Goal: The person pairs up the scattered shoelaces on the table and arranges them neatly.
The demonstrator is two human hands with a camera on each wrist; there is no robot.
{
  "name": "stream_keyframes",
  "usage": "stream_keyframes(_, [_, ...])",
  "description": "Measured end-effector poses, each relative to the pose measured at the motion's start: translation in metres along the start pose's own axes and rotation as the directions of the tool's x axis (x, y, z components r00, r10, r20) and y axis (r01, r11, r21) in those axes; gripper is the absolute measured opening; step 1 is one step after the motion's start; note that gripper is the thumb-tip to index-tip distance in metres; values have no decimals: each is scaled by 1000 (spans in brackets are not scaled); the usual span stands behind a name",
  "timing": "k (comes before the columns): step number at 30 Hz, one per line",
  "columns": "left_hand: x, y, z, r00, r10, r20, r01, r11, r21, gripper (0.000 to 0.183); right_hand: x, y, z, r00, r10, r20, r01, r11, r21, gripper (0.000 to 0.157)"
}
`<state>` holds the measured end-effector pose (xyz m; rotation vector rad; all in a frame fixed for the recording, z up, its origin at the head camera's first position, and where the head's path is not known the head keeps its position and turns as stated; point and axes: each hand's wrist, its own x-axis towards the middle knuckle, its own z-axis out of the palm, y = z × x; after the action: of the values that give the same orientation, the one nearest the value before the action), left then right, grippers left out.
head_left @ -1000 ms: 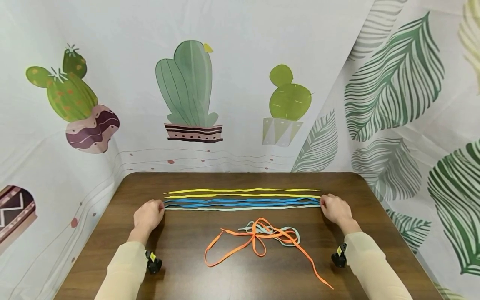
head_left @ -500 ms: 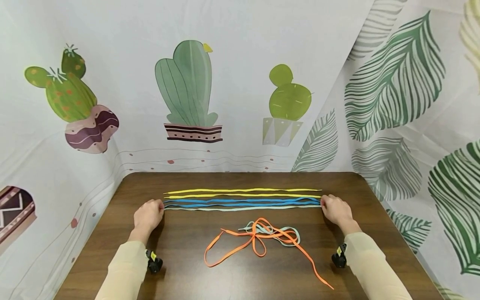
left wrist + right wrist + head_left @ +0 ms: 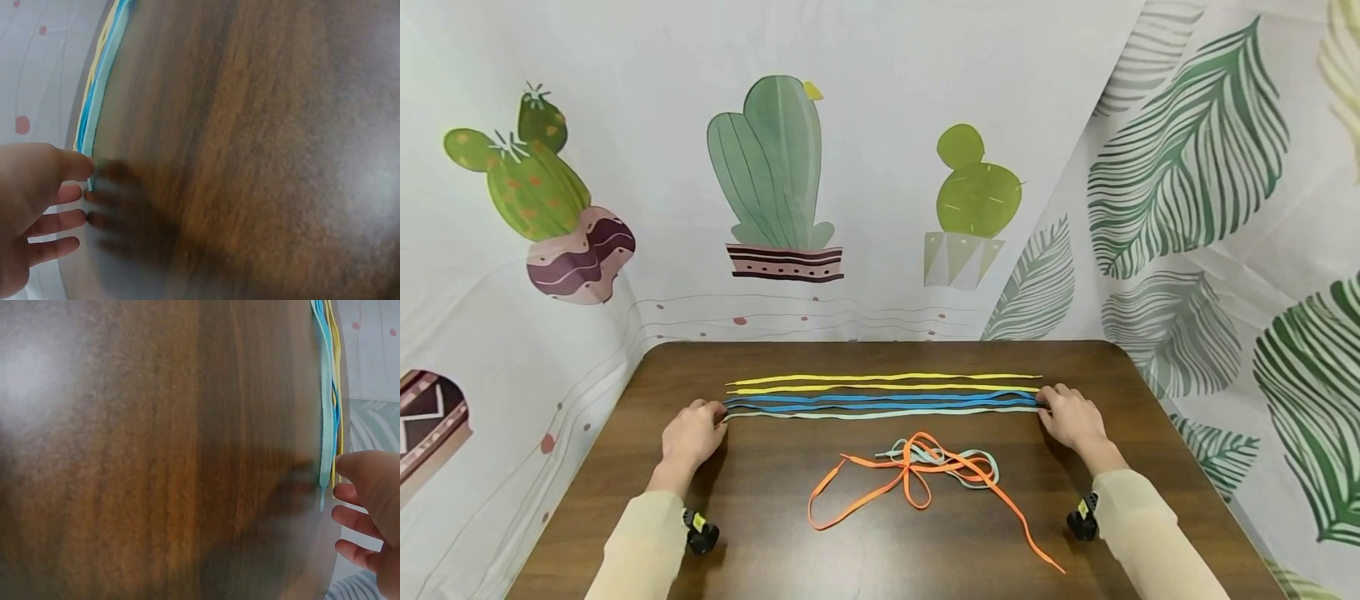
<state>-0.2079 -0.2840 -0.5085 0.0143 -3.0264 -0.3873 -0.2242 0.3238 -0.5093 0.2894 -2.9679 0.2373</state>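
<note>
A pale mint shoelace point(image 3: 880, 413) lies stretched straight across the table. My left hand point(image 3: 692, 433) is at its left end; in the left wrist view the thumb point(image 3: 75, 165) overlaps the mint lace's tip, with the other fingers spread apart. At the opposite end, my right hand point(image 3: 1072, 419) has its fingers loosely parted, and the right wrist view shows the lace end point(image 3: 325, 444) lying free beside the thumb. Two blue shoelaces point(image 3: 850, 407) and two yellow shoelaces point(image 3: 880, 377) run parallel behind the mint one.
Nearer the front, an orange shoelace point(image 3: 857, 509) lies looped over a second, tangled mint shoelace point(image 3: 995, 465). The brown wooden table point(image 3: 760, 500) ends at the back against a cloth point(image 3: 880, 167) printed with cacti and leaves.
Both hands pinched the mint lace's ends earlier; now their fingers have loosened and parted from it. My left hand has shifted slightly left. The laces lie as before.
</note>
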Motion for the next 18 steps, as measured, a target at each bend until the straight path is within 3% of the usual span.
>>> stream_keyframes(9, [-4, 11, -7, 995, 89, -43, -87, 995, 48, 40, -3, -8, -3, 999, -1, 42, 1, 1000, 16, 32])
stream_keyframes(18, [-10, 38, -10, 977, 183, -108, -176, 982, 67, 52, -8, -24, -5, 999, -46, 18, 45, 998, 48, 30])
